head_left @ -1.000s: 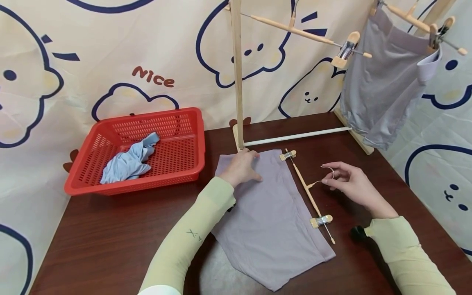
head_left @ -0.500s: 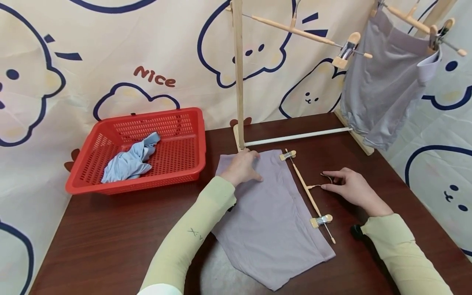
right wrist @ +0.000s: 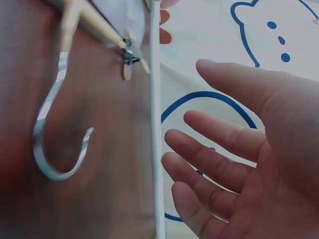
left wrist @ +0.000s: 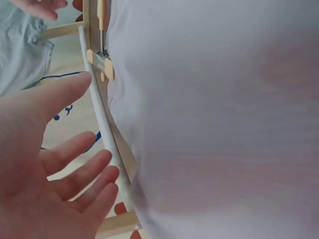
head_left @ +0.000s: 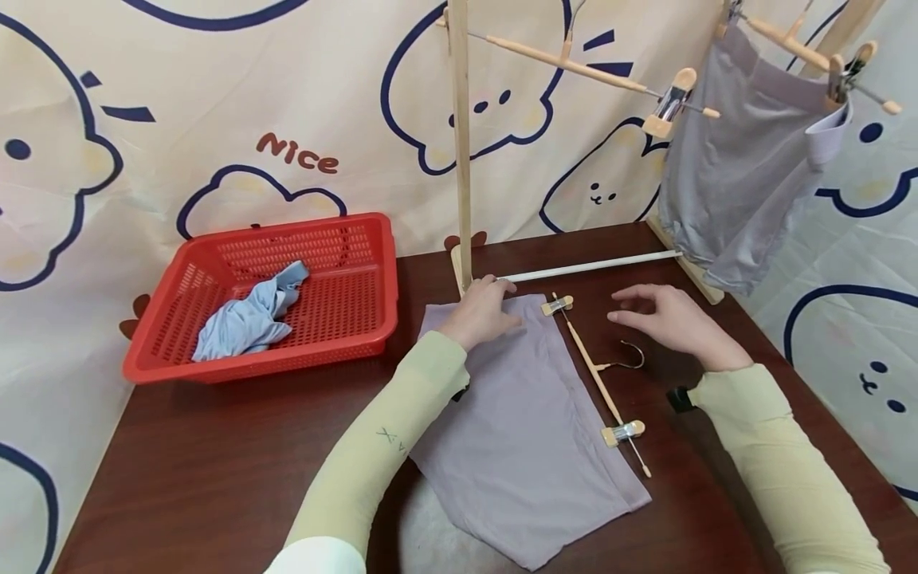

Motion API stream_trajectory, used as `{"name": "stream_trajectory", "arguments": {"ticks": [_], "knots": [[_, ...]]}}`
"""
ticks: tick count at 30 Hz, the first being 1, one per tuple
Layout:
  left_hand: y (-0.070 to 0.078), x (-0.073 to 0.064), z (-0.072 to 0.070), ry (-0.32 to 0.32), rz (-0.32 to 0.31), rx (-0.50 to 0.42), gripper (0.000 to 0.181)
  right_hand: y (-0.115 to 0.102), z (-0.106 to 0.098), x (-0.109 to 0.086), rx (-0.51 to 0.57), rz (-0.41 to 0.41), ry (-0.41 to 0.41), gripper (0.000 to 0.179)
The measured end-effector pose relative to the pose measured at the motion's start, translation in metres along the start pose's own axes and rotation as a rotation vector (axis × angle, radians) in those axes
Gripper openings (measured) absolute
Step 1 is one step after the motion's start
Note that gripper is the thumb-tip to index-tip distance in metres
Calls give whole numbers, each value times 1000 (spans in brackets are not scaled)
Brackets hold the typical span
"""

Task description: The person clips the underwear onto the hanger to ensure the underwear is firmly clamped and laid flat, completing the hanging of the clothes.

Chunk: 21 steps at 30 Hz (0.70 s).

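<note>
Pale purple shorts (head_left: 509,414) lie flat on the dark table, waistband toward the right. Along that waistband lies a wooden clip hanger (head_left: 594,368), one clip (head_left: 556,305) at its far end and another (head_left: 624,433) at its near end. The metal hook (right wrist: 47,167) points right, free of any hand. Over the far left part of the shorts hovers my left hand (head_left: 484,312), fingers loosely spread and holding nothing. My right hand (head_left: 670,323) is in the air beyond the hook, its fingers relaxed and apart from the hanger.
A red basket (head_left: 390,279) with light blue cloth (head_left: 251,315) stands at the left. Behind the shorts rises a wooden rack (head_left: 462,159) with a white bottom bar (head_left: 595,265). On it hang a bare clip hanger (head_left: 559,60) and grey-purple shorts (head_left: 746,151).
My right hand has let go of the hanger's hook and moved up and away from it. My left hand has lifted slightly and shifted up and right. The hanger lies in place.
</note>
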State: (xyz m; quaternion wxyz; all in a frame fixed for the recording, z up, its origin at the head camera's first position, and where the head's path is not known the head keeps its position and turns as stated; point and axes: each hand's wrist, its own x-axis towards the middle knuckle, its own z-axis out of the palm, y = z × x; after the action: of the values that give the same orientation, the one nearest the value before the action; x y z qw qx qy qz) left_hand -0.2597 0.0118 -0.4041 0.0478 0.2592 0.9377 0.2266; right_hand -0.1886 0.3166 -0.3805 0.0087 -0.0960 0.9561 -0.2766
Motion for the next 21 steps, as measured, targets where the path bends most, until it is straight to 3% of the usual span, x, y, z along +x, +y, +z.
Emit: {"name": "stream_trajectory", "arguments": {"ticks": [5,10,21], "knots": [[5,15,2,14,33,3,40,-4,3,24,22,36,-13,45],[7,28,14,4,60,11,31,-7,9,45,22,99,-54,46],[11,34,33,39,-11,43,38,-10,27,75,101,209,-228,42]]}}
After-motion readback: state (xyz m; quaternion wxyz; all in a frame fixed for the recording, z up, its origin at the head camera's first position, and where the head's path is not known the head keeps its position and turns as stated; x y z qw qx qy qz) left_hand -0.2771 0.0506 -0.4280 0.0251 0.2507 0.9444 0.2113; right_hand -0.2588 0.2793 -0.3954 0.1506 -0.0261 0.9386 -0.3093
